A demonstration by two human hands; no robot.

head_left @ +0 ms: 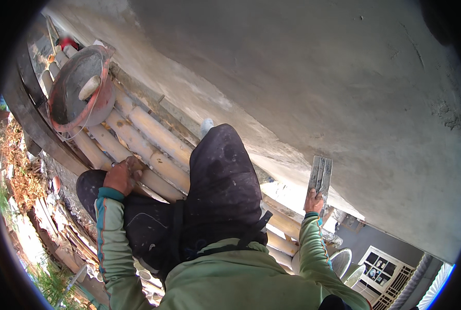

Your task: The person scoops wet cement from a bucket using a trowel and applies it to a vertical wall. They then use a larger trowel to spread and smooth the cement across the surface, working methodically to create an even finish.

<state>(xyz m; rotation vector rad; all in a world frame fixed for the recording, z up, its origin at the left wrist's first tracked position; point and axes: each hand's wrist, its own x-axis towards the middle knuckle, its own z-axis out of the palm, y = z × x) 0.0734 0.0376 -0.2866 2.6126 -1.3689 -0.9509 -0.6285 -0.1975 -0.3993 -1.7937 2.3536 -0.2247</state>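
My right hand [314,200] is closed round a plastering trowel [320,174], a grey, flat, mortar-smeared blade held up against the plastered wall [313,77]. Over by my bent left knee, my left hand [121,177] is closed, its fingers curled in above the bamboo poles [160,165]. Whatever may be inside those fingers is hidden. Farther off to the left, a reddish bucket [106,98] with a thin wire handle stands on the poles. Grey residue coats its inside, and a pale oval object [90,88] shows within its rim.
Dark curved-looking beams [34,119] run along the platform's left side. Beyond them, lower down, lie wood scraps [60,227] and green plants [49,281]. Light round containers [340,261] stand beside my right forearm, with a white-framed window [379,266] farther off.
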